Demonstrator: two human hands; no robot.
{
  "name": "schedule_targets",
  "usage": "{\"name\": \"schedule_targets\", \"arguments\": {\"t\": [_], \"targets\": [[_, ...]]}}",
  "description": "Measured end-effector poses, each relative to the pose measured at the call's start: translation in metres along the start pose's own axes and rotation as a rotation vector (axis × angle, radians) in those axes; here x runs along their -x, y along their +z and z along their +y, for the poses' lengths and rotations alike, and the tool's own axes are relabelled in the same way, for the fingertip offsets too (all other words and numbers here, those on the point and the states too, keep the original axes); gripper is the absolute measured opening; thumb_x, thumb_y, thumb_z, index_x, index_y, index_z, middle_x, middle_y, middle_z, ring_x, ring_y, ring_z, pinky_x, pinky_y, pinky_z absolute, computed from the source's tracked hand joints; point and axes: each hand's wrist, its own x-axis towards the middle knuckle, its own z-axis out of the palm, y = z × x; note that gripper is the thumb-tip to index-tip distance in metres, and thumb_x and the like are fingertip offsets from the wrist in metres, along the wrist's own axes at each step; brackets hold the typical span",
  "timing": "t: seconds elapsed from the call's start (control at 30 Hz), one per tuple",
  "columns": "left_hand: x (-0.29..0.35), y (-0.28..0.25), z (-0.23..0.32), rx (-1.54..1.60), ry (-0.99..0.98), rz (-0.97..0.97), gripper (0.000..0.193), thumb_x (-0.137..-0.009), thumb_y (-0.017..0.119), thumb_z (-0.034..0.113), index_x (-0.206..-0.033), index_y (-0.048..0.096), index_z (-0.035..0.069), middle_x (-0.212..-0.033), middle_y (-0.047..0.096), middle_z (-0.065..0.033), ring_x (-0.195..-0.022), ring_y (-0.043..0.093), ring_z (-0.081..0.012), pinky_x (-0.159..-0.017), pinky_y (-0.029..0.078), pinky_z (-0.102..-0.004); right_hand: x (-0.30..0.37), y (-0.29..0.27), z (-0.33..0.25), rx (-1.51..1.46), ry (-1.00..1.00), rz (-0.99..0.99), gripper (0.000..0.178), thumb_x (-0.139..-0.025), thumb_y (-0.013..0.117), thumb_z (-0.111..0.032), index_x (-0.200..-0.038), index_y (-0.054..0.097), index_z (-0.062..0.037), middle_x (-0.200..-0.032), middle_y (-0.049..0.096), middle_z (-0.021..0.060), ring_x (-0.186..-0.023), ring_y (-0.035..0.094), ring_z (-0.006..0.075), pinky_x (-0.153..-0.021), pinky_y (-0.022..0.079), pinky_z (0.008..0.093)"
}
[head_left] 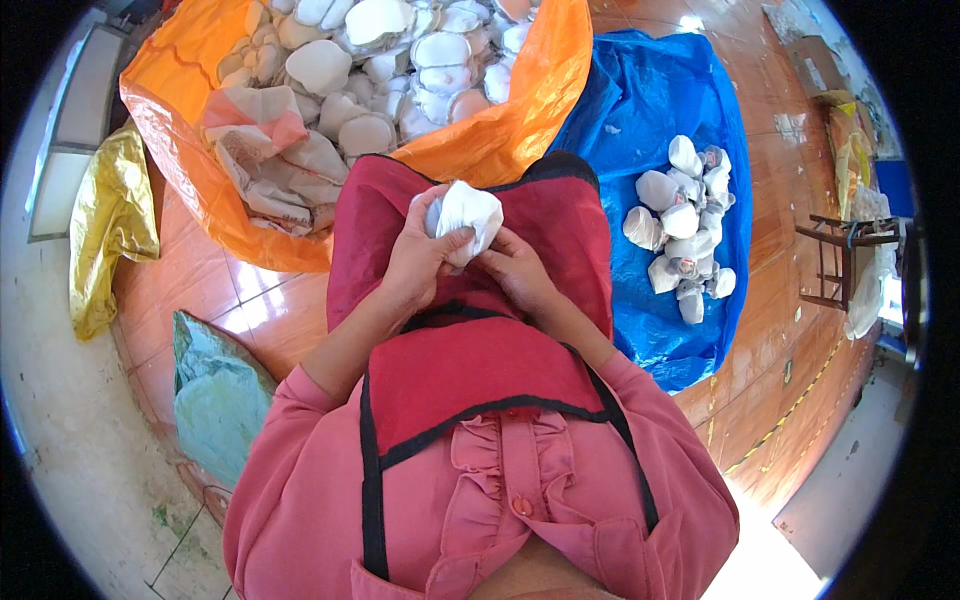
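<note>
White bundle (472, 212) above lap of red apron (470, 375), near far edge. Left hand (418, 250) closed on bundle's left side, thumb across front. Right hand (518, 268) at lower right edge, fingers bent; cannot tell whether gripping. Bundle probably light, soft, easily creased; best held by sides. Similar pieces (682, 222) near right edge of blue sheet (640, 350).

A head-worn fisheye looks down, seemingly close.
</note>
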Motion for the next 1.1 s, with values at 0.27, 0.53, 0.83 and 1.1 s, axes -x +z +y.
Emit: {"name": "schedule_targets", "arguments": {"t": [0.27,0.53,0.83,1.1], "targets": [[-0.012,-0.003,-0.031,0.026,0.092,0.045,0.065,-0.087,0.067,0.004,-0.143,0.038,0.017,-0.119,0.056,-0.0064,-0.084,0.060,-0.0129,-0.051,0.050,-0.0235,-0.005,0.001,0.008,-0.206,0.059,0.154,0.027,-0.097,0.052,-0.015,-0.120,0.053,-0.0022,-0.111,0.062,0.0094,-0.102,0.061,0.0199,-0.090,0.051,0.0327],[-0.001,0.002,-0.025,0.165,-0.092,-0.016,0.054,-0.091,0.064,0.009,-0.139,0.041,0.015,-0.114,0.060,-0.0050,-0.085,0.064,-0.0155,-0.054,0.055,-0.0277,-0.015,-0.017,0.031,-0.064,0.003,0.334,0.020,-0.099,0.047,-0.019,-0.111,0.054,-0.0042,-0.099,0.063,0.0069,-0.086,0.062,0.0161,-0.076,0.052,0.0305],[-0.008,0.001,-0.030,-0.037,0.108,0.107,0.055,-0.090,0.063,0.005,-0.139,0.041,0.015,-0.110,0.060,-0.0060,-0.079,0.063,-0.0140,-0.050,0.053,-0.0239,-0.006,0.016,-0.006,-0.285,0.067,0.257,0.017,-0.099,0.049,-0.019,-0.104,0.056,-0.0046,-0.099,0.064,0.0053,-0.088,0.062,0.0159,-0.081,0.051,0.0315],[-0.004,0.002,-0.033,0.086,-0.009,0.062,0.055,-0.090,0.060,0.002,-0.139,0.040,0.019,-0.116,0.059,-0.0058,-0.088,0.064,-0.0178,-0.054,0.056,-0.0274,-0.015,-0.015,0.024,-0.103,-0.051,0.298,0.016,-0.099,0.050,-0.019,-0.100,0.057,-0.0039,-0.094,0.062,0.0044,-0.082,0.059,0.0129,-0.075,0.049,0.0271]]}}
